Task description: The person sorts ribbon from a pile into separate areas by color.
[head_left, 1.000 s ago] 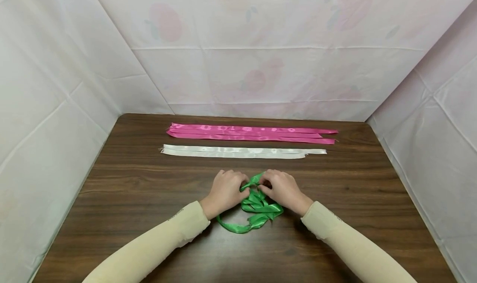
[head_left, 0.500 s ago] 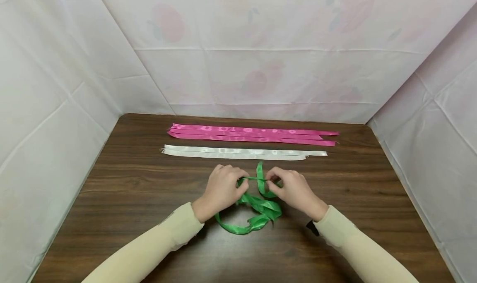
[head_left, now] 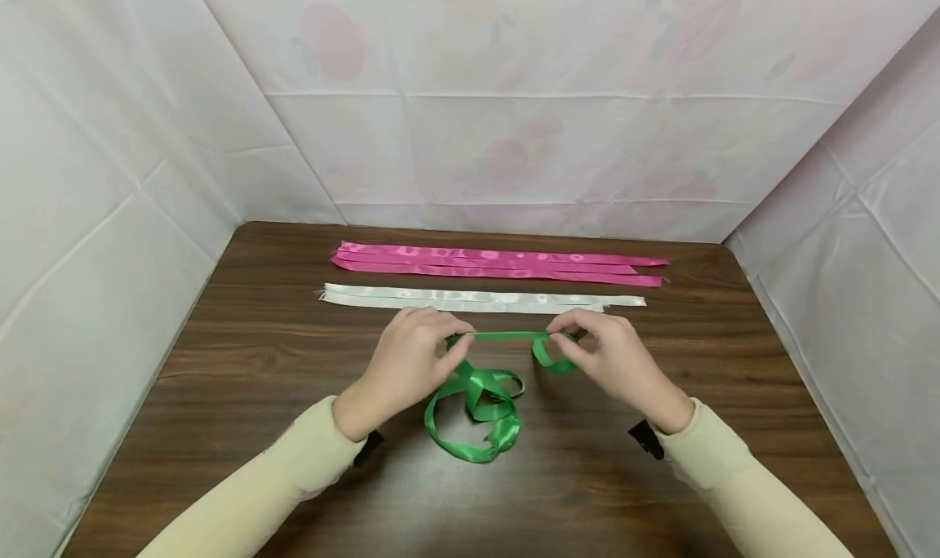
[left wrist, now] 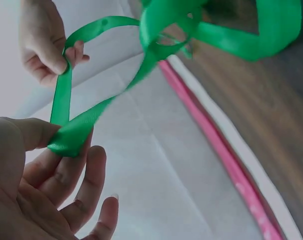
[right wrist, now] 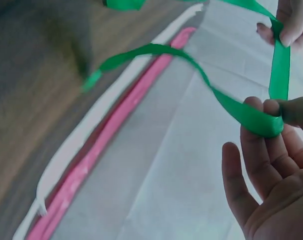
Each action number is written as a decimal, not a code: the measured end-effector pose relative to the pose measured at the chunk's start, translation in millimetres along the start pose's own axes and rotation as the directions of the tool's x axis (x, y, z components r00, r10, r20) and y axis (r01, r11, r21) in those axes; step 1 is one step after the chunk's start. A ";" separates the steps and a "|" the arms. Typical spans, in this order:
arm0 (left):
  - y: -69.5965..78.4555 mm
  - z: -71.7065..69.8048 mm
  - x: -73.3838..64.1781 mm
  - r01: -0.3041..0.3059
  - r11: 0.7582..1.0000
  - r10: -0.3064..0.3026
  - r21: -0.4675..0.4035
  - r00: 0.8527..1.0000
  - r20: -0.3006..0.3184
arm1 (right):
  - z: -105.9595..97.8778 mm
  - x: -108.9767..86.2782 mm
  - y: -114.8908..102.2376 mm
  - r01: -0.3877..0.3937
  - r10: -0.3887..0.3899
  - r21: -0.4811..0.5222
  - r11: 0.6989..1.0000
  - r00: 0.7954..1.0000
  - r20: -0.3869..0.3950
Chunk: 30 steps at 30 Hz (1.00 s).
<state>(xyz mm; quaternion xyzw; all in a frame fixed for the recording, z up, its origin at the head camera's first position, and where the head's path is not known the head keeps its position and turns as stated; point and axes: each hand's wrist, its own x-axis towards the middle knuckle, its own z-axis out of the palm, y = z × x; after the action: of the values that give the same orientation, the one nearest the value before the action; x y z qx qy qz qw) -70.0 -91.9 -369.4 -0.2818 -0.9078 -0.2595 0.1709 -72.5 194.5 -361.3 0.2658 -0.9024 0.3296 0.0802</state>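
Observation:
Between both hands a stretch of green satin ribbon (head_left: 508,335) is held straight and level above the table. My left hand (head_left: 413,358) pinches it between thumb and fingers; in the left wrist view the ribbon (left wrist: 74,135) folds over at that pinch. My right hand (head_left: 613,354) pinches the other end of the stretch, and a short loose tail curls down beside it. In the right wrist view that tail (right wrist: 156,49) hangs free from the fingertips. From the left hand the rest of the ribbon falls into a loose, looped heap on the table.
Behind the hands lie white ribbon strips (head_left: 481,300), side by side. Farther back are several pink ribbon strips (head_left: 499,264) laid flat. The dark wooden table (head_left: 257,362) is bordered by pale cloth (head_left: 441,158) at the back and sides.
The hands have moved apart and slightly away from the body, pulling the ribbon between them into a longer straight stretch. The heap has loosened, and the right-hand tail has come free of it.

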 end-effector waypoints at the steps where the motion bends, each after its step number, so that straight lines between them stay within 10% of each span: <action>1: -0.1 -3.4 -0.2 -0.003 1.000 0.003 0.000 1.000 -0.011 | -3.3 0.0 0.0 0.008 -0.008 0.001 1.000 1.000 -0.007; 20: -14.9 -54.4 -8.6 -0.012 1.000 0.011 -0.003 0.988 -0.155 | -54.3 -12.1 10.7 0.004 -0.005 -0.014 1.000 0.995 -0.098; 30: -44.7 -65.2 -16.6 0.100 0.990 -0.106 -0.096 0.993 -0.057 | -68.0 -20.0 33.1 -0.052 0.045 -0.063 0.997 0.992 -0.116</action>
<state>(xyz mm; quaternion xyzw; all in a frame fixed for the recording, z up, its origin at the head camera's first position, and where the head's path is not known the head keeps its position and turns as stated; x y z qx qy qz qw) -73.2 -167.6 -341.1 -0.2340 -0.9024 -0.3186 0.1717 -75.3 267.6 -333.6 0.2216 -0.9128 0.3164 0.1323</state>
